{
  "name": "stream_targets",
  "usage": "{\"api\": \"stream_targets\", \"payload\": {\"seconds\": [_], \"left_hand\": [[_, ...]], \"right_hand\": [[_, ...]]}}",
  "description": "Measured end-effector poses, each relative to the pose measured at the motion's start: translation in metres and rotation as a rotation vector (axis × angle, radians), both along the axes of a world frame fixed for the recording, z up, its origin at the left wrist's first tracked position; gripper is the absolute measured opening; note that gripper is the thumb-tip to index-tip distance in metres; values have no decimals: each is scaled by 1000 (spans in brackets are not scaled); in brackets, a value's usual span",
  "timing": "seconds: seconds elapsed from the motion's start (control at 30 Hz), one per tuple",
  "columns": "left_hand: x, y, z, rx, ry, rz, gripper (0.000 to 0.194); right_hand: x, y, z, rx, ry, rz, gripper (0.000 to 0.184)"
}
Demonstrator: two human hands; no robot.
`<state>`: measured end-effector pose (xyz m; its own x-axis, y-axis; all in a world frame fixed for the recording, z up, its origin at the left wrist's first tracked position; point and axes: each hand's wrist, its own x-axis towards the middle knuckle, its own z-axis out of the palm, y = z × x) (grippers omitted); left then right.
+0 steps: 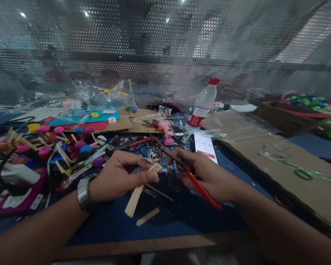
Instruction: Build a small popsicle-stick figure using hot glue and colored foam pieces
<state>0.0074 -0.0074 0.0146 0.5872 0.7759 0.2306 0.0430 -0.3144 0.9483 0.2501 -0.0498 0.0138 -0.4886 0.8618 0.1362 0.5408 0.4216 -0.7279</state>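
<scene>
My left hand [124,173], with a metal watch at its wrist, pinches a bundle of wooden craft sticks [135,198] that slants down toward me. In my right hand [206,173] is a pair of scissors [200,187] with red handles, its blades pointing up and to the left, beyond the sticks. The blades and the sticks look apart. A loose craft stick [148,216] lies on the blue tabletop below my left hand, and a thin stick [160,192] lies between my hands. Small rubber bands [156,156] are scattered just behind them.
On the left stand several craft-stick pieces with coloured pompoms [79,145] and a purple-and-white device [22,191]. Behind my hands are a phone [205,145], a red-capped bottle [201,105] and a pink glue gun [167,130]. Cardboard [264,158] lies right; a perforated screen [154,48] rises behind.
</scene>
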Motion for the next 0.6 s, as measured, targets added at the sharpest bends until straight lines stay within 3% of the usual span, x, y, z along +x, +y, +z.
{"api": "stream_targets", "payload": {"seconds": [0.13,0.37,0.6], "left_hand": [[3,-1,-3,161,10,212,13],[2,-2,-7,129,2,231,16],[3,0,-10,249,-126,166,6]], "right_hand": [[2,2,0,-1,17,-26,19],[-1,-1,3,39,-148,-34,13],[-3,-2,3,122,-247,-20,9]]}}
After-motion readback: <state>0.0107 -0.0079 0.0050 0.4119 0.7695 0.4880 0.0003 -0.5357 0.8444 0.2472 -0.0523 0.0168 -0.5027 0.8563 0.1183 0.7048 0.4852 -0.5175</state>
